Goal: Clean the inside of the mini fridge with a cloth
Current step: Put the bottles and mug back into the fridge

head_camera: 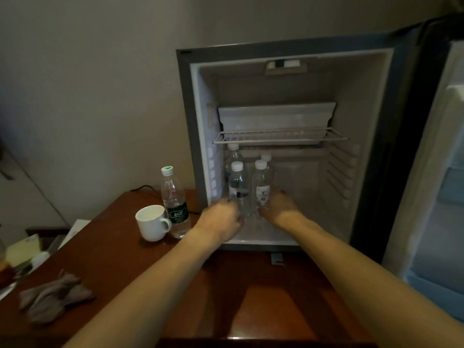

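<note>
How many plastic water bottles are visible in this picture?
5. Four clear white-capped plastic bottles stand inside the fridge: front-left, front-right, back-left, back-right. One green-labelled bottle stands outside. Others may be hidden.

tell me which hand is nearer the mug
Left. The left hand is at the fridge's front, just right of the mug on the table; the right hand is farther right, inside the fridge.

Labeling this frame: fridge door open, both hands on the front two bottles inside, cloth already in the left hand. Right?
Not quite. The head view shows the cloth lying on the wooden table, in neither hand. The rest holds: left hand and right hand grip the front two bottles in the open fridge.
</note>
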